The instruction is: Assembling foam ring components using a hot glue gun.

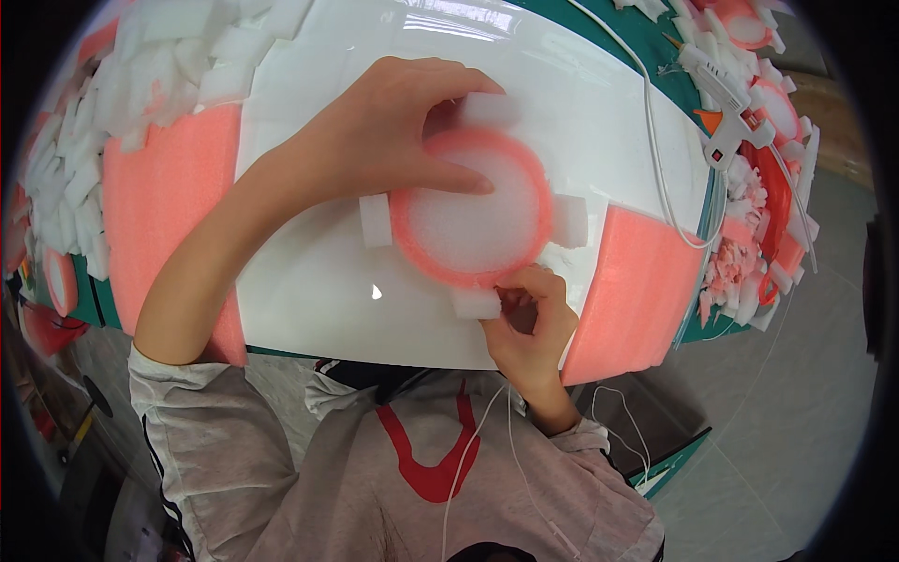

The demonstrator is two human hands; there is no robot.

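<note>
A round foam piece (473, 220) with a white middle and a pink rim sits over the glossy white board. White foam blocks stand out from its rim: one far block (491, 110), a left block (376, 221), a right block (569, 221) and a near block (478, 303). My left hand (398, 131) grips the round piece from the far left, thumb lying on its top and fingers curled behind the far block. At the near edge my right hand (532, 328) is closed in a pinch beside the near block; its fingertips are partly hidden.
Pink foam sheets lie at the left (173, 215) and right (627, 295) of the board. White foam blocks (197, 61) are heaped at far left. A hot glue gun (726, 103) rests at far right among foam scraps (735, 267), and a white cable (648, 112) crosses the board.
</note>
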